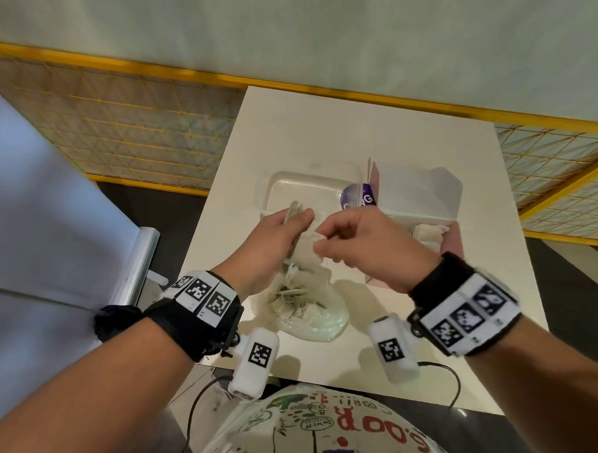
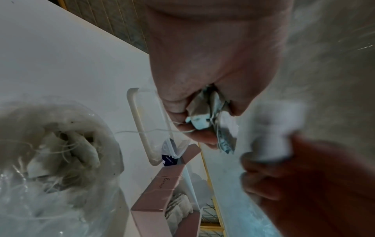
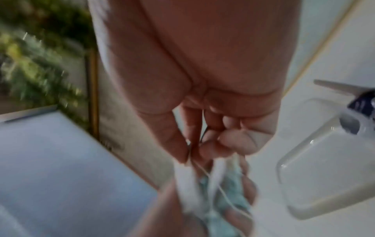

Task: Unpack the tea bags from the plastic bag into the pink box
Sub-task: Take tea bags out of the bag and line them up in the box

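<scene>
Above the white table [image 1: 329, 131] my left hand [image 1: 299, 223] grips a bunch of tea bags [image 1: 305, 250]; the left wrist view shows the bunch [image 2: 205, 115] squeezed between thumb and fingers. My right hand [image 1: 322, 242] pinches one white tea bag [image 2: 274, 131] at the bunch's edge, its thumb and fingers closed on the paper [image 3: 186, 170]. Below both hands the clear plastic bag [image 1: 309, 315] lies open with several tea bags and strings inside [image 2: 67, 149]. The pink box [image 1: 453, 241] stands open at the right, with tea bags [image 1: 427, 232] in it.
A clear plastic tray [image 1: 302, 188] lies just beyond the hands, with a purple-labelled packet [image 1: 358, 198] beside the box's raised lid [image 1: 426, 187]. Yellow mesh fencing [image 1: 130, 130] runs behind the table. A grey-blue surface [image 1: 35, 197] is at the left.
</scene>
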{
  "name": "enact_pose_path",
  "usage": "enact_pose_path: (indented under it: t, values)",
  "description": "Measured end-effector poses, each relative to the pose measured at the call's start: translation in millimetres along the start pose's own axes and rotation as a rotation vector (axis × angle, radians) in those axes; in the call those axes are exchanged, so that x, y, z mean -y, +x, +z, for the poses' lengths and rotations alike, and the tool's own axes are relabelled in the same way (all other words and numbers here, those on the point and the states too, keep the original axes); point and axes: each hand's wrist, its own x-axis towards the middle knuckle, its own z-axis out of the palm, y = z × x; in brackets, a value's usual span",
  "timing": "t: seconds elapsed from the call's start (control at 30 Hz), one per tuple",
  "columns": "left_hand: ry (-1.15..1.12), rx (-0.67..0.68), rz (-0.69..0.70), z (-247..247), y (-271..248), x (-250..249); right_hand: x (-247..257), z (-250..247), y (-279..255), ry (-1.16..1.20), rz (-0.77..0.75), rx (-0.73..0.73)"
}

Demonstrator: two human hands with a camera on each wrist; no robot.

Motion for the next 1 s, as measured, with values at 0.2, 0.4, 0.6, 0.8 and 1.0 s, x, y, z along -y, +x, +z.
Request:
enact_pose_path:
  t: [0.2,0.4,0.6,0.8,1.0]
  values:
    - [-0.101,0.005,-0.046,10,0,-4,-23,10,16,-0.438,-0.249,-0.199]
    - [-0.095,-0.033,-0.072,13,2,3,-38,5,21,-0.664,-0.369,-0.212]
    - [0.006,-0.087,-0.092,16,7,7,-41,-13,21,-0.397,-0.332,-0.134]
    - [0.007,-0.139,-0.131,9,14,17,-60,-79,24,-0.302,-0.185,-0.209]
    - [0.005,-0.206,-0.142,13,14,21,-122,-137,32,-0.628,0.068,-0.216]
